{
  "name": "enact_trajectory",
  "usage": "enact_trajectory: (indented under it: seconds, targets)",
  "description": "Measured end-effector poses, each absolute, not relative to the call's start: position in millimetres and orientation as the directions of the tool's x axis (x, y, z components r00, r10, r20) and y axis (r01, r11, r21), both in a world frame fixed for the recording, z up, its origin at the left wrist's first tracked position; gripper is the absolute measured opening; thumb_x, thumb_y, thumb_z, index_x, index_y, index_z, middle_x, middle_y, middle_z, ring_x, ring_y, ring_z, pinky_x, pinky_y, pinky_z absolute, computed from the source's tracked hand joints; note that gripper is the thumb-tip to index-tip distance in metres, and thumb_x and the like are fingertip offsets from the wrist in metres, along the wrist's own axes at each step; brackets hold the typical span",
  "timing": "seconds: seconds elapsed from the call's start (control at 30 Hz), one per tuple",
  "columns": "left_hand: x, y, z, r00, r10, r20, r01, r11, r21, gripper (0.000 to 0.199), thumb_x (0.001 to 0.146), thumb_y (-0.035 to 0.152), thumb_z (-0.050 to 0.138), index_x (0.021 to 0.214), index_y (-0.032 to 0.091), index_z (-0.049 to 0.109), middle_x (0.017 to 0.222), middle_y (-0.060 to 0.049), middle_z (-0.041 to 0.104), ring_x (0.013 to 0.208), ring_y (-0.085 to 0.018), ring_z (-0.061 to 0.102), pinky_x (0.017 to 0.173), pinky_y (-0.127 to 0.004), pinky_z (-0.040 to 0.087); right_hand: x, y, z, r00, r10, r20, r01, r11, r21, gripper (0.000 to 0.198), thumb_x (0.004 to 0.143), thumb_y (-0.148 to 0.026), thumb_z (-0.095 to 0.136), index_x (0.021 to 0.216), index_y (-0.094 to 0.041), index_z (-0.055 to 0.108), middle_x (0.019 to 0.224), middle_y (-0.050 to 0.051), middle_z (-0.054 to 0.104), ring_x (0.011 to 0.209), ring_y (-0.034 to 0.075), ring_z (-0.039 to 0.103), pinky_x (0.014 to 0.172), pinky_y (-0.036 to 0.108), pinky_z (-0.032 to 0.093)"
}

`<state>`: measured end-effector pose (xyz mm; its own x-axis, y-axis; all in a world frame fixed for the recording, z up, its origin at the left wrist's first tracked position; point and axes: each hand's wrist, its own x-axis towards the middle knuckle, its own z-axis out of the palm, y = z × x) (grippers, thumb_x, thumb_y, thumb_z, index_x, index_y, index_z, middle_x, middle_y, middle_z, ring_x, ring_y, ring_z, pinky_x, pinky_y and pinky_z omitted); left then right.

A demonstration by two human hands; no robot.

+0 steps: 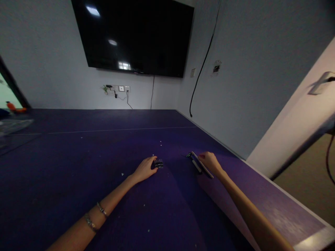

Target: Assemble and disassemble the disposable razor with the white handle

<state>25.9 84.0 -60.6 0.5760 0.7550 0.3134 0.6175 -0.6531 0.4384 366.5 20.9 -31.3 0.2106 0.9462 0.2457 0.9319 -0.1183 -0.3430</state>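
Note:
My left hand (145,168) pinches the left side of a small dark box (159,163) with a clear, shiny top, at the middle of the purple table (110,195). The box's kind is too small to make out. To the right, my right hand (209,161) has its fingers closed at the upper edge of a long, slim, dark and pale hinged thing, which looks like an opened stapler (206,168). Its two arms stand apart, and its far end points up and left. My right fingertips are partly hidden behind it.
Small white scraps (122,174) dot the table. A black cable (202,68) hangs down the right wall to the table's edge. A large television (136,38) and sockets (121,88) are on the back wall. Clear plastic (15,126) lies at the far left.

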Motion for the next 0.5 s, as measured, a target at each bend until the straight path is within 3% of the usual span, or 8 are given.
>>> enact_trajectory:
  seconds: [0.07,0.17,0.27,0.4,0.5]
  targets:
    - [29,81,-58,0.559,0.758,0.337,0.592,-0.649,0.479,0.05,0.072,0.022,0.058,0.12,0.015,0.047,0.12,-0.012,0.057,0.111,-0.023,0.053,0.098,-0.038,0.038,356,18,-24,0.14,0.95,0.28,0.941,-0.04,-0.336,0.027,0.079,-0.028,0.049,0.081,-0.014,0.072,0.073,0.007,0.068,0.069,0.019,0.062,0.06,0.023,0.042]
    - [37,71,-52,0.559,0.743,0.368,0.536,-0.663,0.523,0.049,0.071,0.021,0.058,0.119,0.018,0.047,0.117,-0.01,0.059,0.109,-0.023,0.055,0.097,-0.039,0.04,335,12,-16,-0.079,0.946,0.316,0.911,0.197,-0.362,0.029,0.076,-0.032,0.056,0.099,-0.017,0.068,0.089,0.008,0.067,0.078,0.019,0.062,0.07,0.027,0.046]
    - [47,54,-44,0.599,0.702,0.386,0.478,-0.7,0.53,0.051,0.071,0.021,0.061,0.12,0.018,0.046,0.118,-0.01,0.058,0.11,-0.024,0.054,0.097,-0.04,0.039,310,3,-10,-0.287,0.919,0.27,0.818,0.381,-0.431,0.05,0.069,-0.036,0.066,0.115,-0.018,0.06,0.107,0.011,0.062,0.083,0.019,0.061,0.077,0.032,0.048]
    - [58,33,-36,0.636,0.656,0.407,0.424,-0.737,0.526,0.049,0.071,0.021,0.062,0.118,0.021,0.046,0.121,-0.009,0.056,0.113,-0.024,0.051,0.098,-0.043,0.038,284,-8,-4,-0.443,0.88,0.169,0.752,0.468,-0.464,0.074,0.058,-0.041,0.076,0.125,-0.021,0.05,0.118,0.011,0.057,0.098,0.023,0.057,0.086,0.036,0.045]
    - [62,23,-34,0.653,0.63,0.42,0.398,-0.757,0.518,0.049,0.072,0.02,0.062,0.118,0.02,0.046,0.122,-0.009,0.056,0.114,-0.025,0.05,0.099,-0.043,0.037,274,-14,0,-0.486,0.862,0.141,0.74,0.492,-0.459,0.07,0.06,-0.04,0.075,0.123,-0.022,0.051,0.115,0.009,0.058,0.105,0.023,0.054,0.09,0.036,0.042]
